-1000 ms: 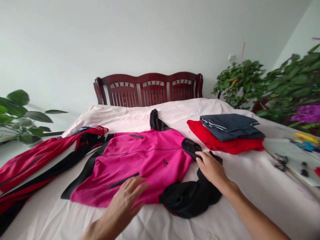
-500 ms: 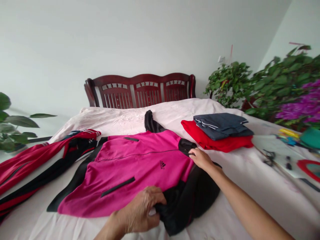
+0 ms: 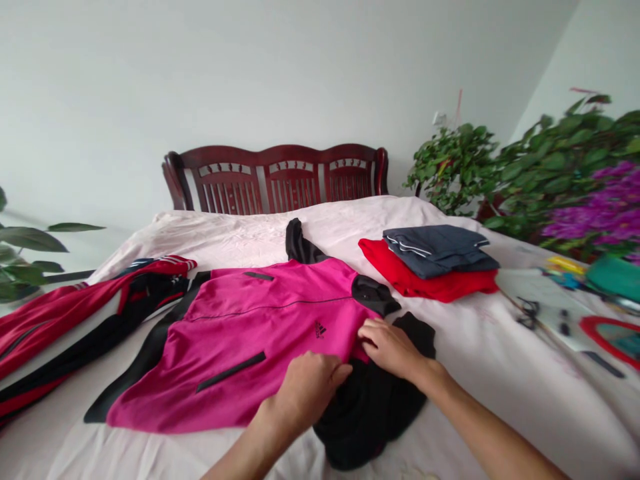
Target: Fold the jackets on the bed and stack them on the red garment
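A pink jacket [image 3: 240, 333] with black sleeves, collar and hem lies front up on the bed, its collar pointing right. Its near black sleeve [image 3: 370, 413] is bunched at the lower right side. My left hand [image 3: 313, 383] is closed at the seam where the pink body meets this sleeve. A little further right, my right hand [image 3: 387, 343] pinches the pink fabric near the shoulder. Both hands' fingertips are partly hidden by the hands themselves. The far black sleeve [image 3: 303, 245] stretches away toward the headboard.
A folded dark grey garment [image 3: 435, 248] rests on a folded red one [image 3: 415, 283] at right. Red, white and black garments [image 3: 100, 313] lie at left. Small items, including a red-rimmed round object [image 3: 607, 337], sit at far right near plants [image 3: 575, 180]. A wooden headboard [image 3: 295, 180] stands behind.
My right hand has left the collar and come nearer to the shoulder seam. My left hand has moved up and right along the near sleeve, which has shifted under the hands.
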A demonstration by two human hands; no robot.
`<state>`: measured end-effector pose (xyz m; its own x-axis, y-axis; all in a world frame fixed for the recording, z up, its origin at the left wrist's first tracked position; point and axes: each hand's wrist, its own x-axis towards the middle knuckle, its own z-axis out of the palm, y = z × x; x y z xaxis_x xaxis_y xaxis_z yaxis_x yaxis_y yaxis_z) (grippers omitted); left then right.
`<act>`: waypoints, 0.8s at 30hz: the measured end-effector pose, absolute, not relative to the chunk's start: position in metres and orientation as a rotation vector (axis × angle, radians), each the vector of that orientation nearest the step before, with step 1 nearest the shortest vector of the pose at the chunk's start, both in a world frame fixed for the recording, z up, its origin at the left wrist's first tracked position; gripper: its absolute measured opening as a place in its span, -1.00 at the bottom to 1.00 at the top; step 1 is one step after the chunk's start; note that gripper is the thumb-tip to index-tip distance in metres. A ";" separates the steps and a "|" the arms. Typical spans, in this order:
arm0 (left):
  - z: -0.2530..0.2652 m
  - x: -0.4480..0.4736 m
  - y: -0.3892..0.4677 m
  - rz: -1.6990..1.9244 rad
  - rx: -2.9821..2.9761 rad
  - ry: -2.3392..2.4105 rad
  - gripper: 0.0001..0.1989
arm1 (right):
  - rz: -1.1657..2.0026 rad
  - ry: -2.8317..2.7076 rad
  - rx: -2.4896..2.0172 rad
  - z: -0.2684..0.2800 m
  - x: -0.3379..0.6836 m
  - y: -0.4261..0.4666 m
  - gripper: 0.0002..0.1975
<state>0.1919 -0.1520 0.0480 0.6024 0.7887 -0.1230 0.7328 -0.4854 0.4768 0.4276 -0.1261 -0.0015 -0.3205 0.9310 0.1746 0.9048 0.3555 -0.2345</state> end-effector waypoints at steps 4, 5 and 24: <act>0.039 0.210 -0.149 -0.045 2.526 1.400 -0.69 | 0.095 -2.469 -1.620 0.001 0.430 -0.126 -0.85; 0.037 0.211 -0.150 -0.074 2.548 1.418 -0.64 | 0.085 -2.503 -1.608 0.002 0.431 -0.126 -0.84; 0.006 0.180 -0.127 0.219 2.364 1.375 -0.82 | -0.067 -2.389 -1.709 0.020 0.462 -0.156 -0.79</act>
